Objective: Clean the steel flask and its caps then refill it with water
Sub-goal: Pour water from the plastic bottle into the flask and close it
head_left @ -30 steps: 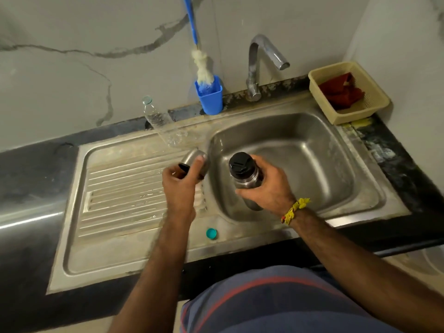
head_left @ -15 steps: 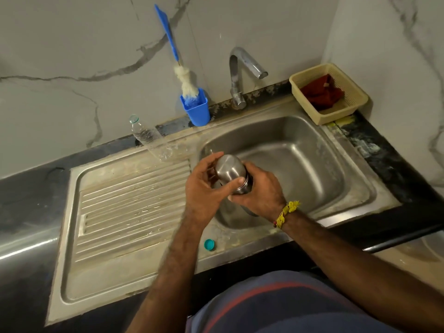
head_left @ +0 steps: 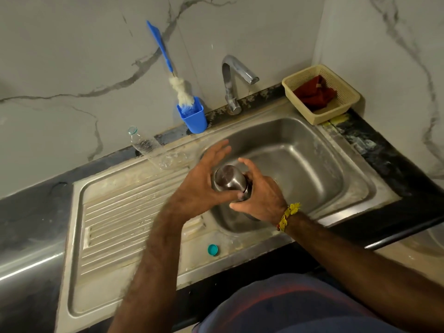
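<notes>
The steel flask [head_left: 248, 188] is held upright over the sink basin [head_left: 300, 162], and my right hand [head_left: 260, 197] grips its neck and hides most of its body. The steel outer cap [head_left: 228, 180] sits on top of the flask and covers the black inner cap. My left hand [head_left: 201, 181] lies against the cap's left side. Its thumb touches the cap's lower edge, and its fingers are spread straight out towards the back of the sink.
A tap [head_left: 237, 75] stands behind the basin. A blue holder [head_left: 194, 116] with a bottle brush is to its left. A clear plastic bottle [head_left: 146, 146] lies on the drainboard [head_left: 125, 212]. A small teal cap [head_left: 212, 249] lies near the front edge. A basket [head_left: 322, 116] with a red cloth stands at the back right.
My left hand brought the steel cap from the drainboard side onto the flask's black top. Its fingers, wrapped round the cap half a second ago, are now spread straight.
</notes>
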`<state>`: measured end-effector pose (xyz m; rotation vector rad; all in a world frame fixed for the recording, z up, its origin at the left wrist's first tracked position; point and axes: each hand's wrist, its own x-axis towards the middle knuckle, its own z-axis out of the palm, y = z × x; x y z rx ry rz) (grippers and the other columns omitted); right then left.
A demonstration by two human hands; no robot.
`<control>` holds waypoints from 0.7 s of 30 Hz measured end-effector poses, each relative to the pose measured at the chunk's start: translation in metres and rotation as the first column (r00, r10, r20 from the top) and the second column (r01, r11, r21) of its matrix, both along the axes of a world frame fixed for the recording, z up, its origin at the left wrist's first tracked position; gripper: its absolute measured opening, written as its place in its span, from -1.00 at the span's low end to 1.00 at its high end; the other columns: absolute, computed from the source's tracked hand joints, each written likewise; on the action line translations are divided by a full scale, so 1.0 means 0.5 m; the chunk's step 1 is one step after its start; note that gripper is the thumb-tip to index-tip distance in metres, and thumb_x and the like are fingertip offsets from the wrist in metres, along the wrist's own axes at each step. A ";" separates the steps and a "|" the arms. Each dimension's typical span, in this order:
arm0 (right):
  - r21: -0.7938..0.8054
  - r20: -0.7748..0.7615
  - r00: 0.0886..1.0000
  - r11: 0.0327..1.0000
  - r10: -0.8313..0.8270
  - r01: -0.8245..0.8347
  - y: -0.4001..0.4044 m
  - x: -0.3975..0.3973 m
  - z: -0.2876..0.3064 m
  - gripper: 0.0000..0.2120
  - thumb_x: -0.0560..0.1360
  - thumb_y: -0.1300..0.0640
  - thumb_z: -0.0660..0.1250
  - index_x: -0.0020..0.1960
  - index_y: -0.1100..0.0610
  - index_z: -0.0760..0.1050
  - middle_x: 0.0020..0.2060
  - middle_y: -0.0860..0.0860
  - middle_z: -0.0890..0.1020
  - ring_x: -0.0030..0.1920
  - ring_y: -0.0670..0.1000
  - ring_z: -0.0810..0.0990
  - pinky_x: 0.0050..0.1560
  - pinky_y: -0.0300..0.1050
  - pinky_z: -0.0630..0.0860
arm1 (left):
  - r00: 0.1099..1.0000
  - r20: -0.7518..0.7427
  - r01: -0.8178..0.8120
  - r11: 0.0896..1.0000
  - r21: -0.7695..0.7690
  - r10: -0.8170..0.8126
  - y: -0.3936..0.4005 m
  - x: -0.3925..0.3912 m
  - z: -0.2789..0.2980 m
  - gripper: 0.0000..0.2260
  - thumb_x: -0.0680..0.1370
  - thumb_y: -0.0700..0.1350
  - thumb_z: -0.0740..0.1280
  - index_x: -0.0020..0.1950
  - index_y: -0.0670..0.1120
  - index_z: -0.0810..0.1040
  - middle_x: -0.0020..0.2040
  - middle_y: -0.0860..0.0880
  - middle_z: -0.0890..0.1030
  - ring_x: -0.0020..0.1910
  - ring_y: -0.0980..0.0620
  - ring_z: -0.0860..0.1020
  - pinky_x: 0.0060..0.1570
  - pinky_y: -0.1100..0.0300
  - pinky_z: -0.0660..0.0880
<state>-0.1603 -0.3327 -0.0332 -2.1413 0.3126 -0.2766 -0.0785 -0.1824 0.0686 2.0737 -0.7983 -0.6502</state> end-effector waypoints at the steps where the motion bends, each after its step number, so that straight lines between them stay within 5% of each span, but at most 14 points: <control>1: -0.001 -0.002 1.000 1.000 0.000 0.000 -0.001 -0.001 0.000 0.04 0.19 -0.03 0.61 0.53 -0.07 0.13 0.02 -0.14 0.67 -0.04 -0.04 0.67 0.07 -0.08 0.58 | 0.995 0.077 -0.063 0.997 0.049 0.059 -0.007 -0.006 0.000 -0.11 0.33 -0.04 0.66 0.57 0.04 0.30 0.44 0.09 0.48 0.39 0.16 0.47 0.26 0.26 0.49; 3: -0.001 -0.010 1.000 1.000 0.003 -0.003 -0.004 -0.003 0.000 0.05 0.20 -0.04 0.62 0.53 -0.08 0.11 0.02 -0.11 0.69 -0.02 -0.02 0.67 0.09 -0.07 0.59 | 0.956 0.250 -0.193 0.971 0.141 0.153 -0.021 -0.019 0.005 -0.29 0.35 0.08 0.63 0.44 -0.02 0.48 0.24 0.04 0.59 0.20 0.05 0.58 0.13 0.22 0.54; 5: -0.002 -0.004 1.000 1.000 0.004 -0.004 -0.004 -0.004 0.000 0.05 0.19 -0.04 0.61 0.53 -0.09 0.10 -0.01 -0.11 0.68 -0.05 -0.02 0.67 0.07 -0.03 0.60 | 0.966 0.224 -0.156 0.982 0.111 0.128 -0.020 -0.023 0.008 -0.39 0.36 -0.04 0.64 0.38 0.02 0.54 0.14 0.12 0.61 0.14 0.11 0.60 0.06 0.33 0.51; 8: -0.002 0.009 1.000 1.000 0.009 -0.009 0.000 -0.008 0.001 0.04 0.17 -0.07 0.58 0.52 -0.12 0.10 -0.02 -0.14 0.67 -0.07 -0.03 0.67 0.03 -0.01 0.61 | 1.000 0.006 -0.030 0.999 -0.029 0.030 -0.008 -0.019 0.016 -0.23 0.36 -0.25 0.62 0.48 0.09 0.40 0.28 0.13 0.60 0.29 0.22 0.54 0.14 0.41 0.47; 11: -0.002 0.020 1.000 1.000 0.011 -0.011 0.000 -0.008 0.002 0.04 0.19 -0.07 0.60 0.53 -0.10 0.10 -0.01 -0.12 0.68 -0.06 -0.03 0.67 0.05 -0.08 0.61 | 0.969 0.172 -0.194 0.977 0.087 0.177 -0.019 -0.034 0.011 -0.16 0.32 0.04 0.66 0.51 0.04 0.35 0.24 0.10 0.55 0.19 0.12 0.54 0.12 0.23 0.50; 13: -0.009 0.028 0.999 1.000 0.028 -0.028 0.001 -0.009 0.004 0.05 0.21 -0.05 0.60 0.54 -0.08 0.09 -0.03 -0.10 0.69 -0.07 -0.03 0.67 0.05 -0.09 0.61 | 0.947 0.249 -0.239 0.964 0.119 0.204 -0.016 -0.038 0.006 -0.18 0.33 0.05 0.65 0.49 0.02 0.33 0.15 0.06 0.59 0.09 0.05 0.59 0.03 0.23 0.52; 17: -0.020 0.053 0.994 0.995 0.095 -0.094 0.009 -0.017 0.009 0.03 0.21 0.00 0.60 0.53 -0.07 0.10 -0.09 -0.10 0.67 -0.13 -0.03 0.67 -0.05 0.02 0.64 | 0.998 0.052 0.020 0.998 0.064 -0.024 0.010 -0.036 0.007 -0.02 0.34 -0.25 0.62 0.60 0.13 0.15 0.31 0.15 0.59 0.30 0.20 0.54 0.18 0.43 0.47; 21: -0.011 0.058 0.994 0.996 0.089 -0.088 0.010 -0.016 0.013 0.04 0.21 -0.01 0.60 0.54 -0.06 0.11 -0.18 -0.18 0.61 -0.17 -0.06 0.64 -0.04 -0.01 0.62 | 0.940 0.302 -0.207 0.970 0.126 0.161 -0.008 -0.063 -0.002 0.06 0.28 0.10 0.66 0.62 0.04 0.12 0.41 -0.05 0.51 0.31 0.00 0.52 0.27 0.12 0.50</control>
